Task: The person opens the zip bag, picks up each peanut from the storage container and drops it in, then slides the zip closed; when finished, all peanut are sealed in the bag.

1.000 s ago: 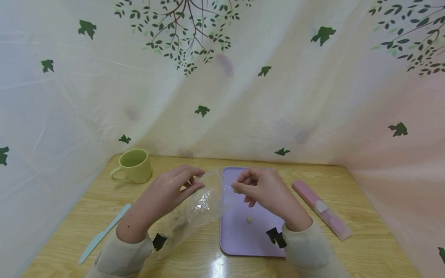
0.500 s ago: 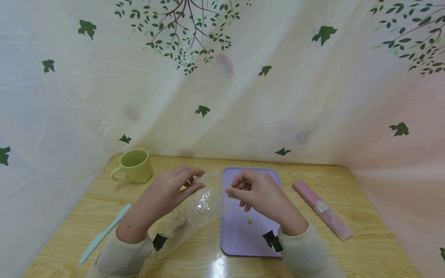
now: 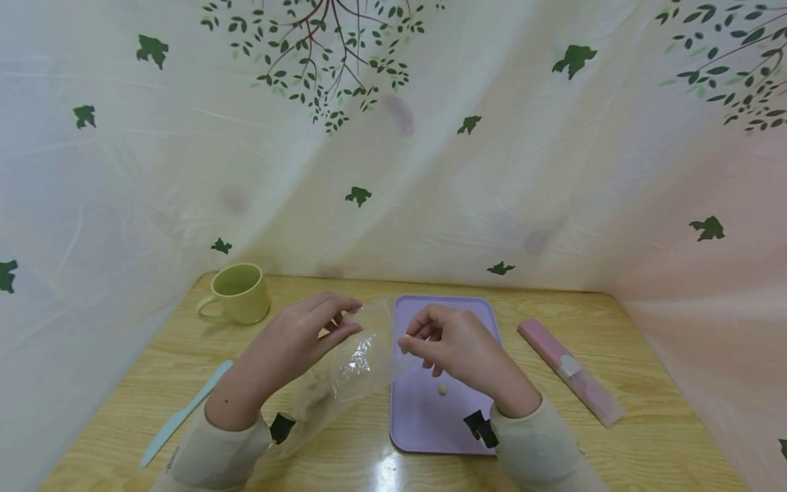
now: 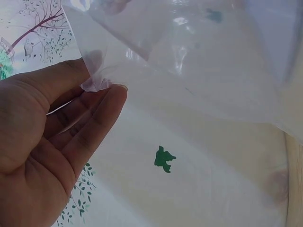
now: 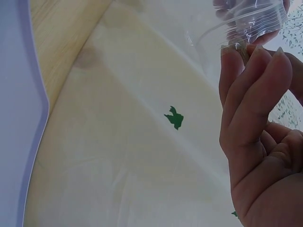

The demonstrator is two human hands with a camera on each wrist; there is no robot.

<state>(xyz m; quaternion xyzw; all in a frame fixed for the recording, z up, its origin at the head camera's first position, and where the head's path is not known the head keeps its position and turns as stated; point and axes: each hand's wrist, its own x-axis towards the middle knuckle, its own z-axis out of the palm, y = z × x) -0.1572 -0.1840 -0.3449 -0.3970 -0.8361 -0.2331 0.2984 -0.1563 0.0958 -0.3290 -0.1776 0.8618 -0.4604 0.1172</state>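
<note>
My left hand [image 3: 307, 331] pinches the upper edge of a clear zip bag [image 3: 363, 352] between thumb and fingers, also plain in the left wrist view. The bag hangs slanting down toward the left sleeve. My right hand [image 3: 461, 348], thumb and fingertips together, pinches a small pale piece [image 3: 404, 339] beside the bag's right edge. In the right wrist view the fingertips are close to the ribbed zip strip [image 5: 251, 23] and mostly hide the piece. A similar small pale piece [image 3: 442, 389] lies on the purple tray [image 3: 430, 430] under the right hand.
A green mug [image 3: 240, 294] stands at the back left. Nearer, a light blue knife [image 3: 184, 413] lies on the wooden table [image 3: 344, 458]. Right of the tray is a long pink case [image 3: 568, 369]. A leaf-patterned cloth [image 3: 418, 205] hangs behind the table.
My right hand has moved slightly left and down, closer to the bag's edge, still pinching the small piece. The left hand and the bag have stayed in place.
</note>
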